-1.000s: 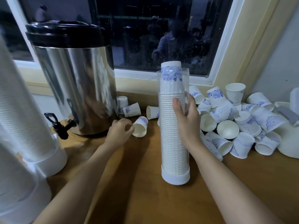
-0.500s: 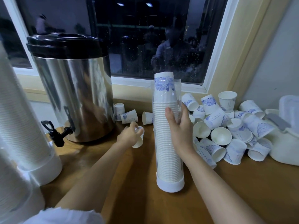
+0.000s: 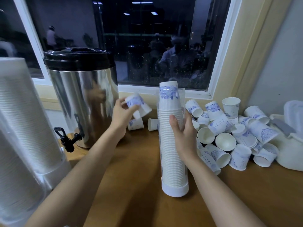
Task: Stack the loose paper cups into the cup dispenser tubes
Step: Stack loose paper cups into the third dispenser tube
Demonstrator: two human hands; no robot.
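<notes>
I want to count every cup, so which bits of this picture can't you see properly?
All head view:
- held cup: blurred by motion in the left hand.
- cup pile: lower cups buried under others.
- dispenser tube: stacked rims too fine to count; the right hand gripping it covers some.
- big tubes: cut off by the left edge.
- white container: cut off by the right edge.

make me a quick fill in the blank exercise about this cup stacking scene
1. The right hand grips the dispenser tube, which stands ____ on the table.
2. The left hand holds one printed paper ____ in the air.
3. The pile of loose cups lies to the tube's ____.
4. The steel urn has a ____ lid.
Missing words: upright; cup; right; black.
</notes>
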